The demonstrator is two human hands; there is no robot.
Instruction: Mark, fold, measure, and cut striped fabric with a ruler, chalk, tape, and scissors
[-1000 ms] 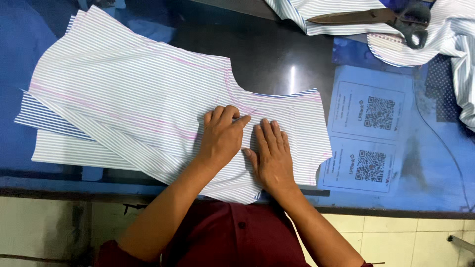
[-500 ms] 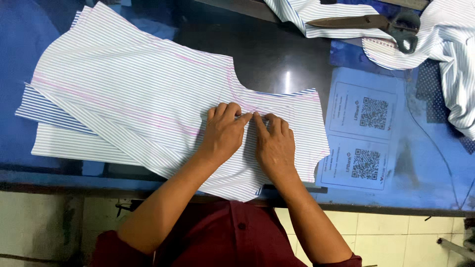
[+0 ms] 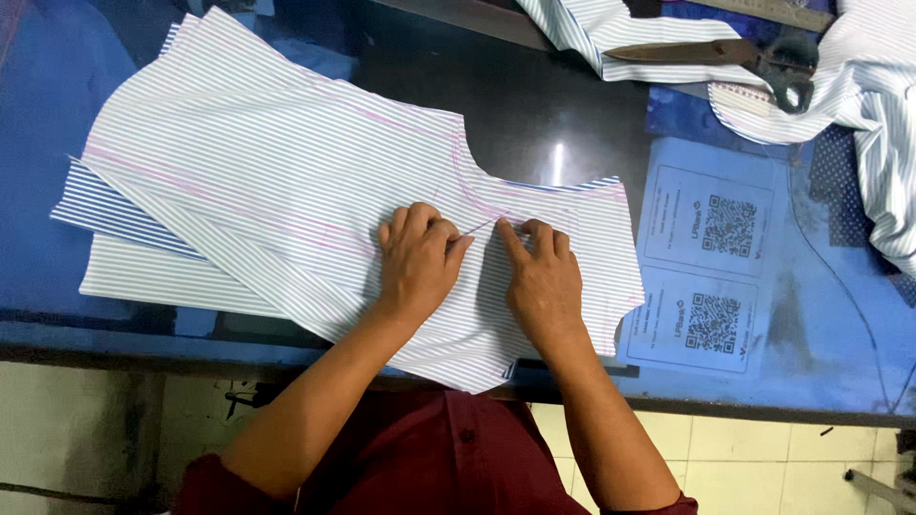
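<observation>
The left hand [image 3: 417,259] rests palm down on the striped fabric panel [image 3: 286,181], its fingers [image 3: 434,234] curled and drawn together, the fingertips pressing the cloth near the panel's centre. The right hand [image 3: 542,277] lies just beside it, also palm down, with its fingers extended and held close together; the index fingertip points toward the left hand. Between the two hands a thin, pale, straight item, possibly a pin or a raised crease [image 3: 480,227], crosses the gap at a slant; which of the two it is cannot be told. Neither hand encloses an object: both lie flat on the fabric.

The striped fabric panel is a cut garment piece, white with fine blue stripes and faint pink marking lines. It lies flat on the tabletop [image 3: 553,114], with a curved cut-out on its upper edge above the hands. Its lower edge overhangs the near edge of the tabletop in front of the person's maroon shirt [image 3: 429,458]. Further striped cut pieces [image 3: 134,272] lie stacked beneath it, showing at the left.

To the right of the panel, two printed paper cards [image 3: 711,277] with square code patterns lie flat on the blue surface, one above the other. At the far right edge, a pair of tailor's scissors [image 3: 725,55] with dark handles rests on more striped fabric [image 3: 859,86], well apart from both hands.
</observation>
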